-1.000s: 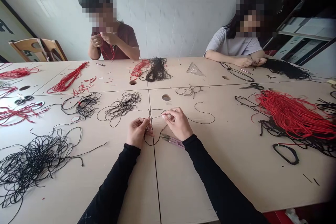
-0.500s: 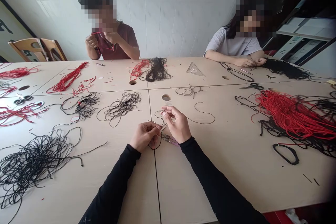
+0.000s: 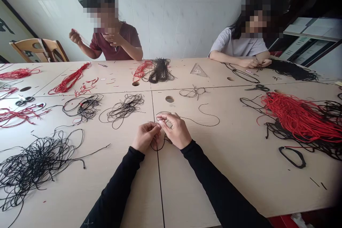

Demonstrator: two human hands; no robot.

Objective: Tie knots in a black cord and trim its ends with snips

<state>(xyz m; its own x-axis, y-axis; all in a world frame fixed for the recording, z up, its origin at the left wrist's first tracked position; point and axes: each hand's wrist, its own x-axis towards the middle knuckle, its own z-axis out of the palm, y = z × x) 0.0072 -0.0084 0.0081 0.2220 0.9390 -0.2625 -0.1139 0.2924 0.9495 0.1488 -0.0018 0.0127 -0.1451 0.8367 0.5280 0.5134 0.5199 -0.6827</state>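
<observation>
Thin black cord (image 3: 164,145) runs between my two hands, and a loop of it hangs below the fingers. My left hand (image 3: 146,136) pinches the cord between thumb and forefinger. Close against it, my right hand (image 3: 175,130) also has thumb and forefinger together on the cord; the exact grip point is too small to make out. A free length of black cord (image 3: 211,125) curves over the table to the right. Under my right hand lies a small tool, mostly hidden by the hand.
Black cord bundles (image 3: 40,162) lie left, a red cord heap (image 3: 299,117) right. Dark scissors (image 3: 258,88) and a clear triangle ruler (image 3: 198,70) lie farther back. The table (image 3: 229,171) has round holes. Two people sit opposite, handling cord.
My right hand has moved left and slightly down, up against my left hand. The small tool is now more covered. Across the table, one person's hands have spread apart with red cord.
</observation>
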